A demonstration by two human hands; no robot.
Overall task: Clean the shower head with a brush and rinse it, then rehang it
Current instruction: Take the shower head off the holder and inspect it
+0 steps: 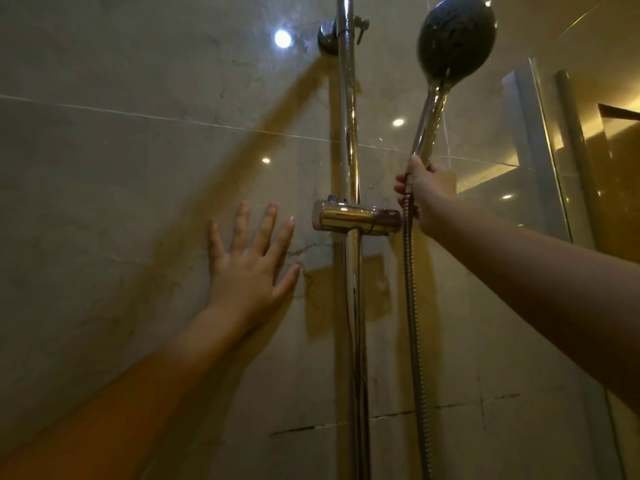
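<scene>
My right hand (424,194) grips the lower end of the chrome handle of the shower head (455,39), which stands upright, its dark round face turned toward me at the top right. The metal hose (414,323) hangs straight down from below that hand. The chrome holder bracket (355,218) sits on the vertical slide rail (348,116), just left of my right hand, with nothing in it. My left hand (251,261) is spread flat with straight fingers against the tiled wall, left of the bracket. No brush is in view.
The beige tiled wall (121,168) fills the left and centre. The rail's upper wall mount (329,34) is at the top. A glass shower panel (550,150) with a metal edge stands at the right, close to my right forearm.
</scene>
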